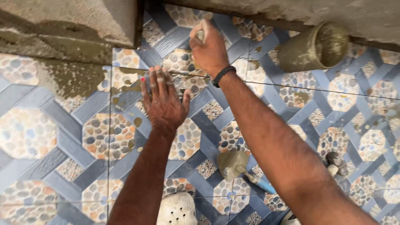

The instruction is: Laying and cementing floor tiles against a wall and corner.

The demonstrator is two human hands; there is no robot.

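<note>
Left hand [163,100] lies flat, fingers spread, pressing on a patterned floor tile [183,137]. Right hand [208,48] is curled shut round a small object at the tile's far edge, by the joint; object mostly hidden. Risk: uneven pressure could tilt the tile or shift the joint. Wet mortar [71,77] smears nearby. Trowel [239,168] and bucket [314,46] lie within elbow reach, easily knocked.

Left hand [163,102] flat, fingers spread — right hand [209,48] fisted.

Two hands [164,102] [208,48], one trowel [239,166], one bucket [314,46]
</note>
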